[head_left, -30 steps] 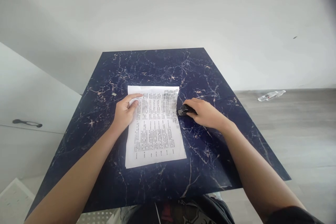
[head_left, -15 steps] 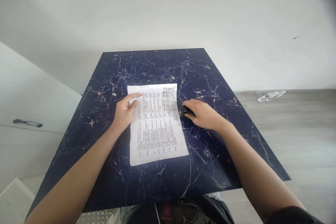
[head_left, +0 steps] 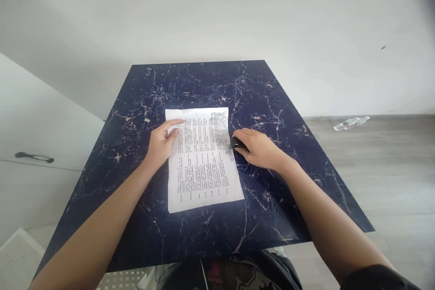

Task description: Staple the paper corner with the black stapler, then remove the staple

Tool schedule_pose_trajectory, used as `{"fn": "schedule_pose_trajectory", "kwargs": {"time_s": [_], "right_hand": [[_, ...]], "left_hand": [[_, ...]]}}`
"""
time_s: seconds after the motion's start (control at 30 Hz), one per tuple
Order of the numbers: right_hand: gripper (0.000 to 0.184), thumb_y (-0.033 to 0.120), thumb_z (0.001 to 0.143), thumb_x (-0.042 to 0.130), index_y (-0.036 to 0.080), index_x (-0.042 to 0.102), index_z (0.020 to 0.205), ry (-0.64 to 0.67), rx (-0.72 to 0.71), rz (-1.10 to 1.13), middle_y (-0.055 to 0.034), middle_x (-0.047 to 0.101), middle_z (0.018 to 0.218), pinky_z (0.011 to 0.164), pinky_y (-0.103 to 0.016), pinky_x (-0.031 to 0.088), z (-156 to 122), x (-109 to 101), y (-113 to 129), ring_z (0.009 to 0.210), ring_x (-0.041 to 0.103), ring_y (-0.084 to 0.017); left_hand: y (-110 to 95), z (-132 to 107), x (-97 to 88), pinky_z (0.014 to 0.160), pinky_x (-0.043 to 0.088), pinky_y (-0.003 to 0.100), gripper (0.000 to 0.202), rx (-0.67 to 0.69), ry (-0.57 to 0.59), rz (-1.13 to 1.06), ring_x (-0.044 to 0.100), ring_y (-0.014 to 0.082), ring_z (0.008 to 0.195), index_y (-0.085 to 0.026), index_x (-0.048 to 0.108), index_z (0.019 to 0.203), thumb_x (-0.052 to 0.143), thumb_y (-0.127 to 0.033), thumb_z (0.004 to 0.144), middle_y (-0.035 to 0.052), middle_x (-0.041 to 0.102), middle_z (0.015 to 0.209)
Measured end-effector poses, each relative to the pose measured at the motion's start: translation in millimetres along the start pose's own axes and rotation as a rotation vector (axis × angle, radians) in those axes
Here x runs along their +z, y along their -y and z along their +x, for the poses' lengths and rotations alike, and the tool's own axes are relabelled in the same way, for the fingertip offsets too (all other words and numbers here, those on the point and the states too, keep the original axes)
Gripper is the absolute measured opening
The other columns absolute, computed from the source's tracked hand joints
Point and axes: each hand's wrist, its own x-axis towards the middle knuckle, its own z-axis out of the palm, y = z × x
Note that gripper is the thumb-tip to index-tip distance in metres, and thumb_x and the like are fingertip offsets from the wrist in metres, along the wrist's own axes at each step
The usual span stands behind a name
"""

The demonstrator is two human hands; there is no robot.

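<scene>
while left fingers point(head_left: 172, 123) hold paper point(head_left: 200, 163) and right fingers point(head_left: 245, 133) clasp a stapler point(head_left: 238, 143), a small scrap point(head_left: 147, 120) lies nearby.

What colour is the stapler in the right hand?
Black, where the stapler shows past the right hand; the head view, the only one, shows it best.

Clear package point(head_left: 351, 123) on grey floor point(head_left: 390, 170), dark handle point(head_left: 29, 156) on cabinet point(head_left: 44, 118); pale wall point(head_left: 217, 13)
</scene>
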Motion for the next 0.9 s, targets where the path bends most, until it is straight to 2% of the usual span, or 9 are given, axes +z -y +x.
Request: {"fn": "schedule_pose_trajectory", "kwargs": {"time_s": [0.1, 0.17, 0.5, 0.57, 0.7, 0.8, 0.9], "right_hand": [[0.008, 0.016, 0.093, 0.053, 0.020, 0.050, 0.099, -0.004, -0.012, -0.012, -0.0065, 0.059, 0.092, 0.070, -0.033, 0.035, 0.3, 0.3, 2.9, 0.082, 0.052, -0.021], [0.008, 0.015, 0.092, 0.053, 0.020, 0.050, 0.097, -0.006, -0.021, -0.013, -0.0066, 0.060, 0.092, 0.071, -0.033, 0.035, 0.7, 0.9, 5.0, 0.082, 0.052, -0.021], [0.007, 0.018, 0.095, 0.053, 0.021, 0.051, 0.101, -0.003, -0.017, -0.007, -0.0072, 0.062, 0.096, 0.071, -0.033, 0.037, -0.5, 2.3, 9.9, 0.086, 0.055, -0.022], [0.007, 0.019, 0.096, 0.054, 0.021, 0.051, 0.103, 0.021, 0.052, -0.012, -0.0068, 0.062, 0.097, 0.068, -0.033, 0.037, -3.5, -2.7, 6.6, 0.083, 0.056, -0.022], [0.007, 0.019, 0.095, 0.054, 0.021, 0.047, 0.096, 0.027, 0.298, -0.088, -0.0075, 0.062, 0.094, 0.062, -0.032, 0.035, -7.9, -15.4, -8.6, 0.077, 0.055, -0.022], [0.006, 0.019, 0.095, 0.053, 0.021, 0.047, 0.094, -0.090, 0.450, -0.159, -0.0103, 0.061, 0.093, 0.060, -0.033, 0.033, -7.4, -22.4, -15.2, 0.076, 0.055, -0.024], [0.005, 0.021, 0.097, 0.052, 0.021, 0.048, 0.096, -0.266, 0.445, -0.119, -0.0122, 0.061, 0.094, 0.061, -0.035, 0.037, -5.0, -21.8, -1.7, 0.079, 0.056, -0.025]], "left_hand": [[-1.2, 0.1, -0.7, 0.084, 0.059, 0.038, 0.028, 0.000, 0.003, 0.028, 0.070, 0.0195, 0.083, -0.024, 0.077, 0.121, 0.061, -0.028, 0.098, 0.0030, 0.078, 0.108], [-2.4, 0.2, -1.1, 0.084, 0.058, 0.038, 0.028, 0.003, 0.003, 0.040, 0.069, 0.0187, 0.081, -0.024, 0.077, 0.121, 0.061, -0.027, 0.098, 0.0027, 0.078, 0.108], [0.8, 1.5, -0.4, 0.100, 0.055, 0.044, 0.028, 0.049, 0.040, 0.077, 0.072, 0.0227, 0.101, -0.024, 0.074, 0.123, 0.059, -0.024, 0.099, 0.0040, 0.077, 0.119], [1.4, 1.3, 1.4, 0.105, 0.053, 0.045, 0.029, 0.090, 0.060, 0.104, 0.071, 0.0236, 0.109, -0.024, 0.074, 0.123, 0.056, -0.022, 0.100, 0.0048, 0.075, 0.123], [3.4, -1.6, 7.0, 0.109, 0.051, 0.049, 0.030, 0.168, 0.128, 0.192, 0.067, 0.0250, 0.117, -0.025, 0.072, 0.124, 0.052, -0.019, 0.102, 0.0075, 0.072, 0.124], [6.5, -4.3, 8.8, 0.115, 0.046, 0.057, 0.026, 0.177, 0.175, 0.318, 0.058, 0.0319, 0.130, -0.024, 0.075, 0.121, 0.061, -0.026, 0.100, 0.0119, 0.066, 0.130], [9.1, -5.6, 6.8, 0.122, 0.034, 0.065, 0.030, 0.163, 0.205, 0.432, 0.034, 0.0415, 0.151, -0.025, 0.077, 0.123, 0.067, -0.036, 0.097, 0.0138, 0.047, 0.155]]}}
